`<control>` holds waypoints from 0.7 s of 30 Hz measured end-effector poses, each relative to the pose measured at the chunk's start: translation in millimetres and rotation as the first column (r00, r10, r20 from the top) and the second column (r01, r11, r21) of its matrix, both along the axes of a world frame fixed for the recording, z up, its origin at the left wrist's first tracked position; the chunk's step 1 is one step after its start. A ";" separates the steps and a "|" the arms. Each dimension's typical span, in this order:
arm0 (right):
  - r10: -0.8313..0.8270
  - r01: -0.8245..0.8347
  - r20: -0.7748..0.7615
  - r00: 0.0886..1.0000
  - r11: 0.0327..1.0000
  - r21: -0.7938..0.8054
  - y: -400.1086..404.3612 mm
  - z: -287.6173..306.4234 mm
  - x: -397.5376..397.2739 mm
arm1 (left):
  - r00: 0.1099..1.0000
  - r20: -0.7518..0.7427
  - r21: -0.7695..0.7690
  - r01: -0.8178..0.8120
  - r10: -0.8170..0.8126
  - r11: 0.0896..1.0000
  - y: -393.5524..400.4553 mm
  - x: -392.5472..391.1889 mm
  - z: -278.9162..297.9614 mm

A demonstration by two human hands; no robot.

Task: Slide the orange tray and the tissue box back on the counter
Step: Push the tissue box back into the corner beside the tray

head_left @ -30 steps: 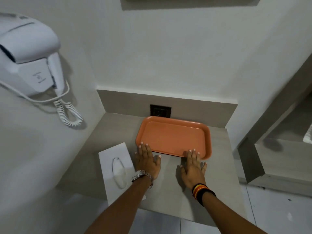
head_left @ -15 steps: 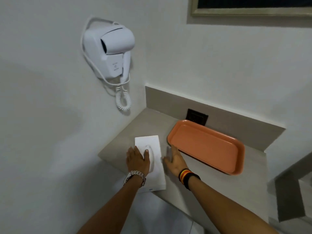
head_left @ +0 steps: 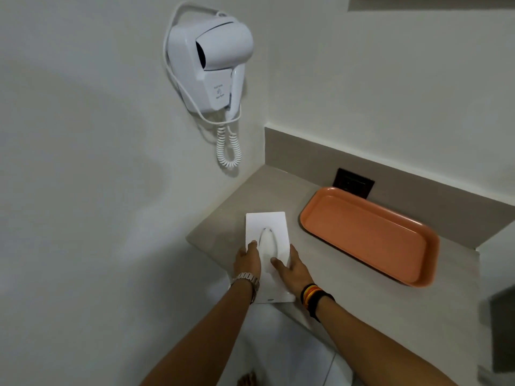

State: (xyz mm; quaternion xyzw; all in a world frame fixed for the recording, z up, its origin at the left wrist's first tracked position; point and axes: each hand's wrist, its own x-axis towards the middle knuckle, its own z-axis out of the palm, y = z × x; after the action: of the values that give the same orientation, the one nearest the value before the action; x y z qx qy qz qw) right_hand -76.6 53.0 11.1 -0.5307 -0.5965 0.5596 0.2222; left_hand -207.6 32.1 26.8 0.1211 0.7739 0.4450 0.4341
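The white tissue box [head_left: 269, 227] lies flat near the counter's front left edge, its near end sticking out over the edge. My left hand [head_left: 248, 261] grips its left side and my right hand [head_left: 291, 270] grips its right side, thumbs on top. The empty orange tray [head_left: 367, 236] lies further right on the grey counter [head_left: 267, 190], its far corner close to the backsplash. Neither hand touches the tray.
A white wall-mounted hair dryer [head_left: 214, 62] with a coiled cord [head_left: 228, 146] hangs on the left wall above the counter. A dark power socket [head_left: 354, 183] sits in the backsplash behind the tray. White floor tiles lie below the counter edge.
Both hands left the tray's near rim and moved left onto the tissue box, now holding its two sides. The view swung left and up.
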 end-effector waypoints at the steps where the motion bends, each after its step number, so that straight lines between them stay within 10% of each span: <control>1: -0.016 0.016 -0.004 1.000 1.000 -0.011 0.5 0.7 -1.0 | 1.000 0.024 0.001 -0.014 0.014 1.000 2.7 -0.2 2.4; 21: -0.211 0.211 -0.003 0.977 0.975 -0.070 159.2 15.9 -115.6 | 0.920 -0.219 -0.009 0.331 -0.324 0.944 199.7 -119.6 32.5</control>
State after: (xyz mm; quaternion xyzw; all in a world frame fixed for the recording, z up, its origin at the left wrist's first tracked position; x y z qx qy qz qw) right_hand -192.2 212.3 27.0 -0.5954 -0.5158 0.5561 0.2650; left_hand -327.3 231.8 59.3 0.3030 0.7791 0.3613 0.4131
